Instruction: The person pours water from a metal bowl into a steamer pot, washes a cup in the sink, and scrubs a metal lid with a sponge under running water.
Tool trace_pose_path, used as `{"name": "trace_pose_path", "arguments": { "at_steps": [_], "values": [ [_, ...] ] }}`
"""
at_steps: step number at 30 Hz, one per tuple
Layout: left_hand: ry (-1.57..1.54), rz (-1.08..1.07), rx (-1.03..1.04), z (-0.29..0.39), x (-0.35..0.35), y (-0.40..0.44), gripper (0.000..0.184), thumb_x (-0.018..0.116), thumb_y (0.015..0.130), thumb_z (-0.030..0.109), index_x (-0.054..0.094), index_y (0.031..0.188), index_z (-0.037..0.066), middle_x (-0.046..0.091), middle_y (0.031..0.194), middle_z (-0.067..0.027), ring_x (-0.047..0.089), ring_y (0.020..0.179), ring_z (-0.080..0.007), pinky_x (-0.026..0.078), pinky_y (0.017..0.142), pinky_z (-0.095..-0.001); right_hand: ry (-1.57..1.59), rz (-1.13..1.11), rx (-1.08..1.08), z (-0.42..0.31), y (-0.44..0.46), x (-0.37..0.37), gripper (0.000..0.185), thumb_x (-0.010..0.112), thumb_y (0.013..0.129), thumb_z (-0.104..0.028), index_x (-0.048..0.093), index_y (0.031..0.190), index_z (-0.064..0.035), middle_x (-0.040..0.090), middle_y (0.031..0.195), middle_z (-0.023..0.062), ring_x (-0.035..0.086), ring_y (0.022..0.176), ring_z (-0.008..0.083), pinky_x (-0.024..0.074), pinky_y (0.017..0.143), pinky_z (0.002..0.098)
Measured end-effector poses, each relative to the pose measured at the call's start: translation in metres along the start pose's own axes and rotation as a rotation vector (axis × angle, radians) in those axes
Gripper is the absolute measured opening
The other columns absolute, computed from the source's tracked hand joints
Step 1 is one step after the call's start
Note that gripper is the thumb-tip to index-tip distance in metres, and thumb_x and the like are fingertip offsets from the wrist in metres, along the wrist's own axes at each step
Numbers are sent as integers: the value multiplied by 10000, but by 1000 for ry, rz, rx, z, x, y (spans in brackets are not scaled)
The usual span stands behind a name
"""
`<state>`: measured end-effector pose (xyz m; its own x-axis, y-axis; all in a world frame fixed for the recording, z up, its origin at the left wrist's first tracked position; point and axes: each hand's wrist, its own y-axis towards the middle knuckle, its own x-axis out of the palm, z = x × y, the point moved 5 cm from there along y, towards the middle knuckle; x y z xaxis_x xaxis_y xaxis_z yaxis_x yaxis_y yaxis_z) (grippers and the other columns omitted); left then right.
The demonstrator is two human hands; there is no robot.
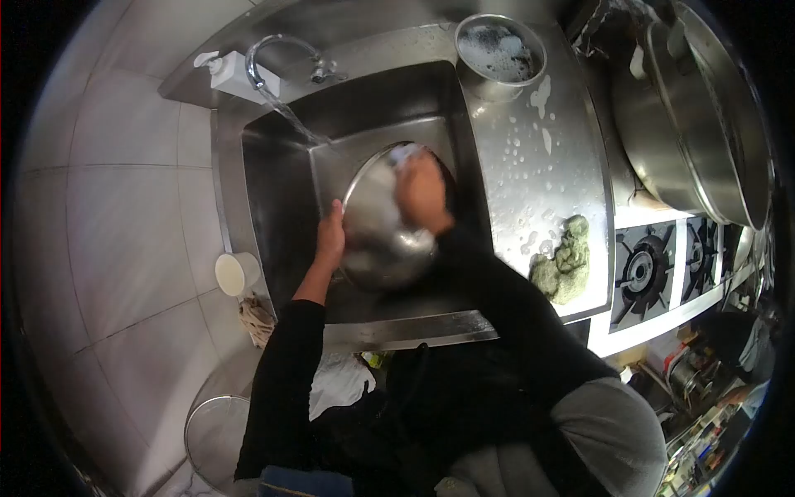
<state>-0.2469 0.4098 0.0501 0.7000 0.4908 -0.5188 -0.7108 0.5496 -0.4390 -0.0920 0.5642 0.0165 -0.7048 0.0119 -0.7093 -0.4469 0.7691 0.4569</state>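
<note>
A large round metal bowl [377, 224] is tilted inside the steel sink [277, 199]. My left hand [330, 238] grips its left rim, fingers closed on the edge. Against the upper right part of the bowl, my right hand [424, 192] is closed and blurred by motion. A whitish scrubber [404, 152] shows at its fingertips. Water runs from the curved faucet [258, 74] into the sink, left of the bowl.
A pot of suds [497, 54] and a green cloth [563, 263] sit on the wet right counter [517, 182]. Further right are large pots [675, 132] and gas burners [640, 269]. A soap bottle [236, 76] and white cup [237, 273] stand left.
</note>
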Motion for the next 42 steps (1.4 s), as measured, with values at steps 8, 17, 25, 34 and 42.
{"name": "trace_pose_path", "arguments": {
  "at_steps": [8,17,25,34,42],
  "values": [
    [-184,-93,-9,-31,4,-16,504,433,963,423,615,856,-35,587,714,-61,532,678,-230,420,658,-396,387,-554,828,53,17,-2,383,550,865,-161,521,1210,2,585,1129,269,539,1121,397,424,961,469],
    [-215,-61,26,-27,18,-33,556,413,965,467,604,783,-22,584,715,-87,531,678,-209,422,640,-373,311,-403,629,12,44,-49,349,599,875,-276,553,1077,5,563,1142,295,620,903,437,510,729,499],
    [-190,-214,-137,-40,22,-20,550,394,972,491,595,825,0,560,728,-85,517,642,-195,407,593,-352,328,-130,-366,-66,8,-65,359,654,761,-152,596,1096,-37,618,1077,213,589,1047,367,472,880,462],
    [-176,-139,-20,-47,20,-20,568,385,968,506,578,760,14,542,705,-96,515,650,-176,380,548,-365,323,-269,-226,-72,5,-60,377,663,778,-204,607,1081,12,600,1159,226,588,1054,379,471,931,431],
    [-137,-208,57,-47,21,-15,542,371,994,427,578,759,-15,555,683,-57,545,685,-221,414,624,-396,364,-294,-378,-98,-1,-61,362,684,724,-177,654,1052,-26,614,1168,207,563,1138,326,413,1011,438]
  ]
}}
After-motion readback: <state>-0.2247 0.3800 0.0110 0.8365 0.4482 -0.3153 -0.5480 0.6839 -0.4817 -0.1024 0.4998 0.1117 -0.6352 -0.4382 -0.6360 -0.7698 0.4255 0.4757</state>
